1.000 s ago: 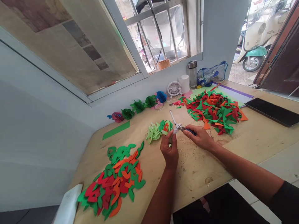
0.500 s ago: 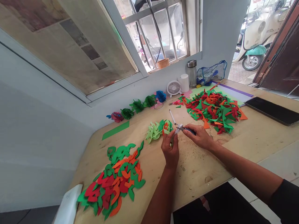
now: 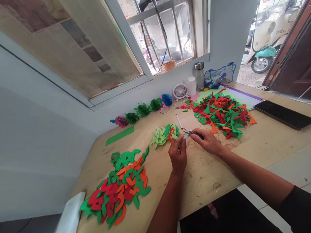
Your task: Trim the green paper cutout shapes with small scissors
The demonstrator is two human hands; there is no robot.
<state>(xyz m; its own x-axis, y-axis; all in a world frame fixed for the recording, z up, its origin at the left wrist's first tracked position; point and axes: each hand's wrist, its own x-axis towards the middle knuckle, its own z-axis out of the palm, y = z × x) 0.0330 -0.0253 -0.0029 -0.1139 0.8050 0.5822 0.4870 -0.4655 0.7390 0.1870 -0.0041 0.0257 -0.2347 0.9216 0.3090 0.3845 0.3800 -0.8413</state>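
Note:
My left hand [image 3: 178,153] pinches a small white piece of paper [image 3: 186,136] between thumb and fingers, above the middle of the table. My right hand [image 3: 205,139] is closed round dark-handled scissors [image 3: 198,134], whose blades point left and meet the paper. Just beyond the left fingers lies a small pile of light green, green and orange cut shapes [image 3: 161,136]. A white pen [image 3: 179,121] rests on the table behind the scissors.
Curved green, orange and red cutouts [image 3: 121,184] are heaped at left. Pointed coloured scraps [image 3: 223,113] pile up at right, beside a black phone [image 3: 283,114]. Along the wall stand paper flowers [image 3: 143,110], a small fan [image 3: 180,92] and a glass bottle [image 3: 199,77].
Both hands stay in nearly the same place. The white paper has turned slightly in my left fingers, and the scissor blades sit at a slightly different spot on it.

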